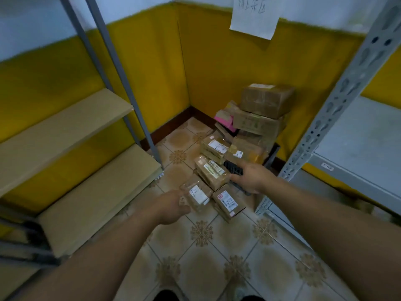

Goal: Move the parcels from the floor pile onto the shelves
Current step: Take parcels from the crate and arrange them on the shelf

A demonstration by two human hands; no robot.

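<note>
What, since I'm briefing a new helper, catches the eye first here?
The bright yellow wall fills the background, with a pile of brown parcels stacked against it. In front, the left hand holds a small parcel while the right hand reaches open toward the pile.

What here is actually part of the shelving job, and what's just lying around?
Part of the job: parcel pile; small parcel gripped by the left hand; right hand, reaching; wooden shelves; grey metal shelves.
Just lying about: paper sign on the wall; black crate under the boxes.
</note>
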